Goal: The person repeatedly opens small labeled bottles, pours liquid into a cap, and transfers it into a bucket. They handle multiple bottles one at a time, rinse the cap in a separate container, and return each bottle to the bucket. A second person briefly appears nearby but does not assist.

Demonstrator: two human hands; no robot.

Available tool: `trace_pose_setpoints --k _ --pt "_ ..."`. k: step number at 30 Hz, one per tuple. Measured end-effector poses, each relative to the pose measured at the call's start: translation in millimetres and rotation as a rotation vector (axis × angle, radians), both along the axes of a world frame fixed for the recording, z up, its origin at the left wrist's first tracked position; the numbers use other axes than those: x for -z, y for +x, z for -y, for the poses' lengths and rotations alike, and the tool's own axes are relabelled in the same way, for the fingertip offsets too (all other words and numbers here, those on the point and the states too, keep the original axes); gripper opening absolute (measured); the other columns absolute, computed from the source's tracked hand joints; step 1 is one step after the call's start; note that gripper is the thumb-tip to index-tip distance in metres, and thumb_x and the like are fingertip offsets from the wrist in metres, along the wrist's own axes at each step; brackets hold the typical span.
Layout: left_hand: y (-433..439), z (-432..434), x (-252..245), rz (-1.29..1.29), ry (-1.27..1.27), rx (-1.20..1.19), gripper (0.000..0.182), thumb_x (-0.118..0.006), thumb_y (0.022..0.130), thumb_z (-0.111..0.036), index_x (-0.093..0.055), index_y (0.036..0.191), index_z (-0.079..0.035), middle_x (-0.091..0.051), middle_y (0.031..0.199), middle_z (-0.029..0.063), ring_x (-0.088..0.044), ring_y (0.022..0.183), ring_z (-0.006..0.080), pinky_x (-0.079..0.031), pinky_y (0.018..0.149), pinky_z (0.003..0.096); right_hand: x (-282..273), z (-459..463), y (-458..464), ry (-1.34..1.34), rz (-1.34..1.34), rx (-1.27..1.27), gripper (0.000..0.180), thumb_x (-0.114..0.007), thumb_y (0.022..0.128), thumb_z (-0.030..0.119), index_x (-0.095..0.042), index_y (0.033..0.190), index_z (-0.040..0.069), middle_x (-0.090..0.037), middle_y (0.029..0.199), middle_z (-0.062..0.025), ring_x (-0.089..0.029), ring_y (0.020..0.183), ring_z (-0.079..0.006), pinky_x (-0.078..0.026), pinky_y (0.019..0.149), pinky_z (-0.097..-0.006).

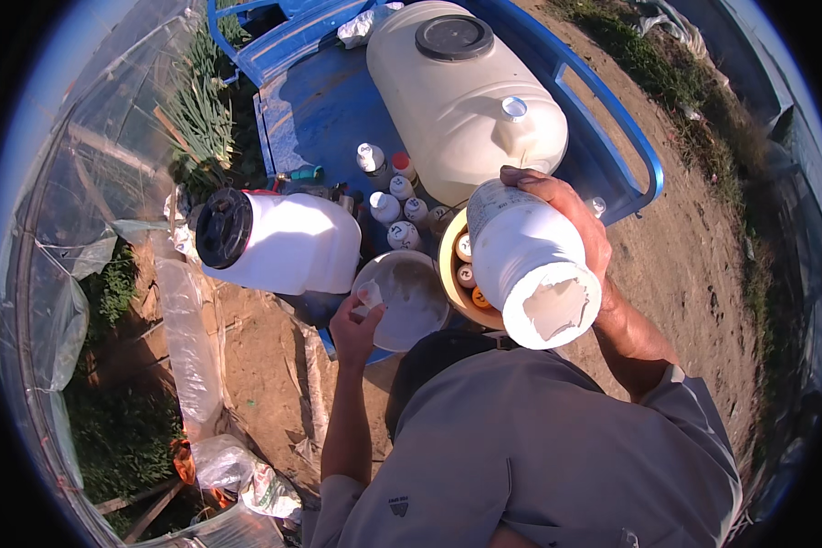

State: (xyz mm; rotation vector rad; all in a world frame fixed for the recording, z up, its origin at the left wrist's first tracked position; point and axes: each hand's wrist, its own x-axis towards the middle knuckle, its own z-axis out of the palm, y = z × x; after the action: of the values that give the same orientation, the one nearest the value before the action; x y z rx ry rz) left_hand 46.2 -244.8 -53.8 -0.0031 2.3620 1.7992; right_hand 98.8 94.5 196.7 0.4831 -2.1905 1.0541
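Observation:
My right hand (575, 212) grips a large white plastic bottle (531, 240) by its side. The bottle is tilted, and its mouth, with torn seal remains around the rim, faces me. Between the fingers of my left hand (355, 329) is a small translucent plastic cup (370, 294), held over the rim of a round pale basin (433, 264). Partly behind the bottle, a yellow tub (452, 291) holds several small capped bottles. Several more white bottles with marked caps (403, 235) stand just beyond the basin. Whether the cup holds liquid is not clear.
A white jug with a black lid (281, 240) lies or stands left of the basin. A big cream plastic tank (445, 89) fills much of the blue cart bed (322, 123), bordered by a blue rail (647, 147). Clear plastic sheeting (192, 335) hangs at the left.

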Motion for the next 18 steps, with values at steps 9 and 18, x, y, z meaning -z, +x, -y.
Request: trace_pose_setpoints --k 9,18 --pt "2.7 -3.0 -3.7 0.019 -0.021 0.002 0.052 -0.088 0.084 -0.012 -0.071 0.131 0.003 -0.078 0.106 0.0112 -0.067 0.066 0.0086 -0.053 0.062 0.0250 6.9 -6.2 -1.5 -0.041 -0.028 -0.018 0.085 -0.102 0.067 0.025 -0.062 0.139 0.001 -0.069 0.139 -0.0214 -0.070 0.126 -0.0352 -0.055 0.107 -0.0436" --pt "4.5 -14.3 0.4 0.018 -0.022 0.012 0.049 -0.088 0.084 -0.011 -0.073 0.128 0.004 -0.078 0.100 0.0074 -0.065 0.066 0.0069 -0.052 0.061 0.0241 30.3 -29.4 9.3 -0.126 0.041 0.038 0.094 -0.100 0.067 0.024 -0.056 0.146 0.003 -0.069 0.136 -0.0213 -0.071 0.123 -0.0359 -0.056 0.106 -0.0442"
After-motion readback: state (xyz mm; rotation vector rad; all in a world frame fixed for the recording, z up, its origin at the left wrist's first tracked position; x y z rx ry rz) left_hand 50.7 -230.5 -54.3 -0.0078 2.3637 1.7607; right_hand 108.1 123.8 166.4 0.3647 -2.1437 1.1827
